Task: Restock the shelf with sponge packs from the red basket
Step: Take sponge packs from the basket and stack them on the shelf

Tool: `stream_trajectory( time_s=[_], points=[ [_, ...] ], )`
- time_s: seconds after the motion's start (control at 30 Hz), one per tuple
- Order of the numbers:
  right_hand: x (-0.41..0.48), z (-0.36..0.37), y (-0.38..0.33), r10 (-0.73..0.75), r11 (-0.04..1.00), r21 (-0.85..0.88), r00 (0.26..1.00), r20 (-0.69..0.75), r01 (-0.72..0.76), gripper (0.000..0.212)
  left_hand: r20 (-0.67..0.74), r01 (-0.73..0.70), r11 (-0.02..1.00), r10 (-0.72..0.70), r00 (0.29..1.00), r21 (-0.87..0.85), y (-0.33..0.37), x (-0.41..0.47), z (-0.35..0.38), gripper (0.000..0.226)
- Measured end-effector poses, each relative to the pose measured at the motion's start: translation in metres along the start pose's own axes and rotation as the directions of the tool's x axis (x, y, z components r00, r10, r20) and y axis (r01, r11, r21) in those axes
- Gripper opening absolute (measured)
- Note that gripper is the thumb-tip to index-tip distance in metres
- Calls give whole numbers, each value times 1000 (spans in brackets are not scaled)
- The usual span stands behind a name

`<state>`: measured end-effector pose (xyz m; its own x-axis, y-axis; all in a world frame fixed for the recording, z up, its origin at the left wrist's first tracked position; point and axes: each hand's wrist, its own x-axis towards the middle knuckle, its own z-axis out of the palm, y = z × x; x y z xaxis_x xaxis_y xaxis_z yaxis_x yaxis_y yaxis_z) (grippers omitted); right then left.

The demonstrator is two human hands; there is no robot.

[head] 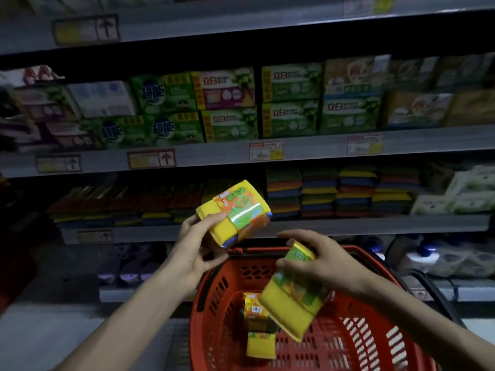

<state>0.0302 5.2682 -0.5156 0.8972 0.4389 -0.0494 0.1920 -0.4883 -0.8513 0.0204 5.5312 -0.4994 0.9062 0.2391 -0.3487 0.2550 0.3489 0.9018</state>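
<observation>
- Head view: left hand (197,250) holds one pack (234,212) raised, thumb over its near top edge and fingers curled beneath. The pack is clear of the basket (214,303).
- This pack is tilted, with its far end up and toward the shelf (294,224). It overlaps the shelf's front edge in the picture, so it looks close to going in.
- Right hand (318,259) pinches the upper end of a second pack (293,293), thumb on the near side and fingers over the far side.
- The second pack hangs nearly upright over the basket's inside, well below the shelf, with its long axis pointing down.
- Two more packs lie on the basket floor, one (254,311) beyond the other (261,345), both untouched.
- On the shelf, coloured stacks (348,191) stand to the right and a darker row (128,202) to the left. The stretch between them sits behind the raised pack, so I cannot tell how much room is free there.
- The left hand is the nearer one, as its pack is already at shelf height. It probably needs only a forward push, with the pack levelled to lie flat like the stacks.
- The right pack would first need lifting and turning from hanging to flat.
- Restocking seems well from done, with four packs still off the shelf.
</observation>
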Motion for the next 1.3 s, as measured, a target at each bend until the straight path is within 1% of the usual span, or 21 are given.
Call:
stream_trajectory(
  time_s=[0.07,0.13,0.2,0.23,0.3,0.37,0.43,0.5,0.53,0.6,0.67,0.8,1.07,1.17,1.3],
  points=[
    [7,2,-5,-38,999,21,999,27,37,66,-17,-35,999,35,999,-19,-2,8,4,69],
    [15,5,-12,-47,996,76,997,55,43,68,-60,-84,996,81,995,-38,-7,16,7,73],
    [23,11,-18,-50,993,107,996,72,42,72,-91,-112,986,102,991,-122,-11,23,7,77],
    [27,14,-20,-56,993,110,995,79,47,73,-82,-105,980,92,992,-170,-12,25,7,76],
    [32,23,-24,-66,991,123,993,95,54,74,-46,-83,972,75,996,-220,-13,28,7,66],
    [34,31,-28,-76,984,170,992,100,58,77,-44,-102,974,95,995,-201,-14,30,9,61],
    [35,36,-29,-82,974,221,992,92,60,82,-81,-129,977,117,990,-170,-14,30,14,60],
    [36,39,-31,-77,968,244,994,75,57,84,-99,-144,977,129,987,-160,-15,31,17,52],
    [37,39,-32,-77,968,245,995,69,58,85,-100,-143,977,129,987,-158,-15,32,18,50],
    [39,39,-33,-78,969,238,995,59,61,88,-96,-140,978,126,987,-154,-17,37,16,52],
    [41,37,-34,-88,970,231,995,48,75,89,-81,-141,983,132,988,-118,-19,42,15,52],
    [44,31,-30,-82,976,203,997,14,78,89,-55,-150,984,145,988,-95,-22,49,15,31],
    [63,24,-38,-99,977,188,995,-33,103,87,-46,-209,976,207,977,-54,-15,57,18,17],
    [71,20,-34,-95,979,177,993,-64,105,89,-31,-226,974,226,974,-9,-13,64,20,23],
    [77,18,-24,-83,980,177,995,-59,92,92,-24,-234,971,236,971,49,-17,73,24,32]
  ],
)
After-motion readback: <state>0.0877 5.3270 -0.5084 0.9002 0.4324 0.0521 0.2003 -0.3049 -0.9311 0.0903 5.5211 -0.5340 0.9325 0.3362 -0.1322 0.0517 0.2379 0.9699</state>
